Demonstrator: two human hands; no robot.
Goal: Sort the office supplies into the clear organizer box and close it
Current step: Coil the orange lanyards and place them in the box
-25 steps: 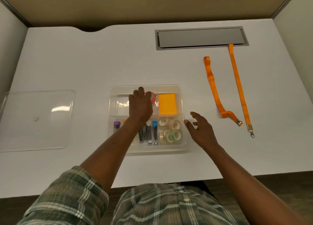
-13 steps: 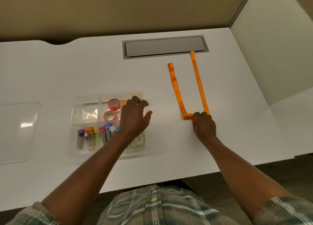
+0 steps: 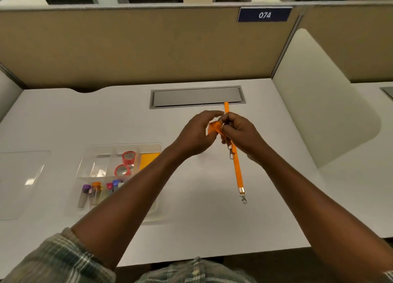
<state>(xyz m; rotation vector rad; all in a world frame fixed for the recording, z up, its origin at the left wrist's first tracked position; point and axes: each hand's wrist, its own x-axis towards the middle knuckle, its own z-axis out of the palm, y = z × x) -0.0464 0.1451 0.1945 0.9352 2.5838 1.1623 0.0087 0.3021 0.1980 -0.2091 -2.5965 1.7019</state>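
Note:
Both my hands are raised over the desk middle, folding an orange lanyard [image 3: 214,127]. My left hand [image 3: 196,131] and my right hand [image 3: 240,133] each pinch the bunched strap; its metal clip [image 3: 231,154] dangles below my right hand. A second orange lanyard [image 3: 237,172] lies straight on the desk, its clip toward me. The clear organizer box [image 3: 89,157] sits open at the left, partly under my left forearm. It holds two red tape rolls [image 3: 128,157], an orange sticky pad [image 3: 148,160] and several capped tubes [image 3: 95,192].
The clear lid [image 3: 19,182] lies flat at the far left. A grey cable hatch [image 3: 196,96] is set into the desk at the back. Beige partition walls [image 3: 148,48] enclose the white desk [image 3: 202,219]; a white divider stands at the right.
My right hand picked one lanyard off the desk. My left hand left the box and joined it, and both now bunch the strap. The camera tilted up.

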